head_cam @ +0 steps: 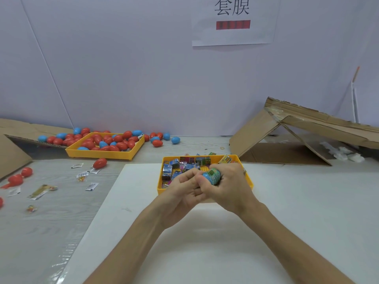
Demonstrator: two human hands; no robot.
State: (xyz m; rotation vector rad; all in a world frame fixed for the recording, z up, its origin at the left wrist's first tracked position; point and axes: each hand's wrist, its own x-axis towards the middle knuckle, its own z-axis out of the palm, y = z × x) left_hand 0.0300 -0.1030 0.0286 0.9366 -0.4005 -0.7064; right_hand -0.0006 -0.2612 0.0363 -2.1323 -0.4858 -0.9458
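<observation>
The right hand (227, 187) was wrapped tight around a blue egg (211, 176) (it had a bright printed wrap on it). The left hand (184, 189) had curled fingers and pinched the egg's left end. The egg was just above a yellow tray (160, 181) of little printed packs (174, 162). The tray sat on a white sheet (205, 253) on the bench (51, 212). Far left, another tray (98, 154) held red and blue eggs (106, 140). A cardboard box (287, 148) lay to the right.

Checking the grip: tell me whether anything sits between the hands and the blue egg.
Nothing visible does. The right hand grips the blue egg, partly over its printed wrapper; the left hand is curled right beside it.
</observation>
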